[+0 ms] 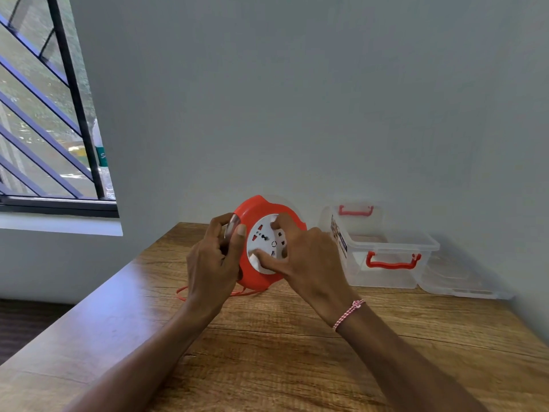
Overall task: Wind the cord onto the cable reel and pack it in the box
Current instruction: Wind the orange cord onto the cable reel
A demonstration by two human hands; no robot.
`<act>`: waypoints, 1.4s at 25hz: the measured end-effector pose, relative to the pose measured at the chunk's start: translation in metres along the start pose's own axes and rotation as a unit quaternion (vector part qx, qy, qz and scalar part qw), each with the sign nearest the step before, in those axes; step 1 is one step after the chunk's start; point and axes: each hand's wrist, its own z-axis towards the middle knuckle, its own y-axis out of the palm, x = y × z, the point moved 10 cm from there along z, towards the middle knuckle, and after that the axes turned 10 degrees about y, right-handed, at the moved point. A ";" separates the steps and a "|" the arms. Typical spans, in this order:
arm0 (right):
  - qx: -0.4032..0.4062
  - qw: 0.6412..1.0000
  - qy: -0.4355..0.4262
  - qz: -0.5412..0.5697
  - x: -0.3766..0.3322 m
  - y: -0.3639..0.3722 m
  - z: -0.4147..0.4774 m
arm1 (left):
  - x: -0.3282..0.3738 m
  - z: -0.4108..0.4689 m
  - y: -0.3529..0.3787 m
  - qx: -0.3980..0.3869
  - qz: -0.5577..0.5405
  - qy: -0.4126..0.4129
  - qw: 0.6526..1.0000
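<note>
Box (383, 278) (against wall (297, 114)) crowds right; near table (267, 352) free

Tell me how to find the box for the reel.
Look along the brown wooden table to its far right side by the grey wall. There stands the clear plastic box with red handles; unlike the flat clear lid beside it, it is deep.

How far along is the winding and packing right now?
Done: nothing complete. In hand: the left hand grips the cable reel at its rim, the right hand grips its white hub. Remaining: loose orange cord lies on the table, and the clear box stands open without the reel inside.
</note>
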 end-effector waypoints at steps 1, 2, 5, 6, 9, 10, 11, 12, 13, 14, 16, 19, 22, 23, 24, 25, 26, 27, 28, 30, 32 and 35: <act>-0.006 0.998 0.050 0.035 0.007 0.001 0.001 | 0.001 0.000 0.001 -0.002 -0.004 0.002 1.000; -0.020 0.990 0.113 0.085 0.016 0.003 0.001 | 0.002 0.000 0.002 -0.006 -0.011 0.001 1.000; -0.099 0.867 0.331 0.359 0.042 0.032 -0.011 | 0.000 -0.003 0.007 -0.012 -0.024 -0.013 1.000; -0.113 0.826 0.366 0.413 0.044 0.039 -0.015 | -0.001 -0.003 0.007 -0.010 -0.023 -0.018 1.000; -0.096 0.898 0.297 0.310 0.040 0.023 -0.004 | -0.005 -0.004 0.007 -0.004 -0.026 -0.028 0.999; -0.066 0.950 0.234 0.195 0.036 0.009 0.002 | -0.006 -0.003 0.006 -0.001 -0.029 -0.035 0.999; -0.031 0.983 0.159 0.091 0.028 -0.003 0.008 | -0.008 -0.002 0.003 0.004 -0.033 -0.042 0.999; -0.010 0.996 0.081 0.027 0.017 -0.009 0.010 | -0.010 -0.001 0.001 0.010 -0.035 -0.048 0.998; -0.009 1.000 0.015 -0.004 0.006 -0.010 0.010 | -0.011 0.000 -0.001 0.016 -0.036 -0.050 0.998; -0.015 0.999 -0.037 -0.024 -0.003 -0.009 0.009 | -0.012 0.000 -0.002 0.021 -0.036 -0.051 0.998; 0.001 0.992 -0.114 -0.061 -0.017 -0.008 0.003 | -0.013 0.000 -0.003 0.025 -0.033 -0.053 0.998; 0.022 0.983 -0.151 -0.106 -0.024 -0.009 0.001 | -0.013 0.000 -0.002 0.021 -0.037 -0.057 0.997; 0.000 0.977 -0.155 -0.145 -0.018 -0.007 0.004 | -0.012 0.001 -0.001 0.014 -0.050 -0.065 0.997; -0.014 0.976 -0.157 -0.149 -0.016 -0.004 0.005 | -0.013 0.001 -0.001 0.011 -0.054 -0.068 0.996; -0.025 0.975 -0.159 -0.150 -0.016 -0.001 0.005 | -0.013 0.000 0.000 0.007 -0.055 -0.069 0.996; -0.030 0.974 -0.163 -0.152 -0.016 0.002 0.004 | -0.013 0.000 0.001 0.003 -0.057 -0.069 0.996; -0.029 0.973 -0.166 -0.155 -0.016 0.003 0.003 | -0.012 0.000 0.003 -0.002 -0.058 -0.067 0.996; -0.025 0.973 -0.168 -0.156 -0.017 0.003 0.003 | -0.010 0.000 0.003 -0.005 -0.060 -0.063 0.996; -0.014 0.974 -0.166 -0.153 -0.017 0.000 0.003 | -0.008 0.000 0.004 -0.006 -0.060 -0.057 0.997; 0.023 0.982 -0.143 -0.121 -0.016 -0.009 0.003 | -0.003 0.000 0.003 -0.001 -0.058 -0.047 0.997; 0.055 0.996 -0.060 -0.031 -0.010 -0.017 0.005 | 0.001 0.001 0.003 -0.002 -0.056 -0.036 0.998; 0.028 0.986 0.117 0.112 0.013 -0.008 0.004 | 0.004 0.000 0.003 -0.001 -0.051 -0.026 0.998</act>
